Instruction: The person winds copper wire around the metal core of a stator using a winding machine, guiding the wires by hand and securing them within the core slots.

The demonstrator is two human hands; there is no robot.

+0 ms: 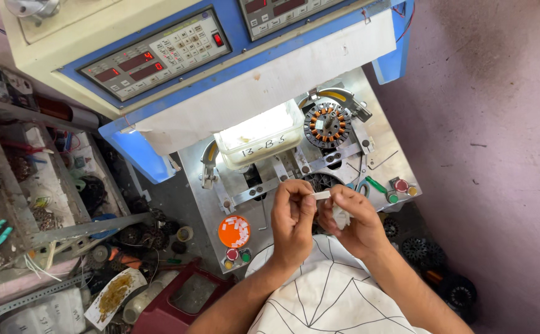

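My left hand (pixel 291 219) and my right hand (pixel 351 218) meet over the metal work plate (pixel 381 154) of a winding machine. Between their fingertips they pinch a small white paper strip (pixel 321 195). My right hand also has a bunch of white strips (pixel 341 216) tucked in its palm. Just beyond the hands a dark stator core (pixel 319 180) sits in the plate, partly hidden by my fingers. A wound stator with copper coils (pixel 327 125) sits farther back on the right.
A clear plastic tub (pixel 259 133) stands on the plate behind my hands. An orange lid with white slips (pixel 234 231) lies at the left, above coloured push buttons (pixel 237 255). A control panel with red digits (pixel 158 54) rises behind. Cluttered shelves with tools and stators (pixel 47 210) fill the left.
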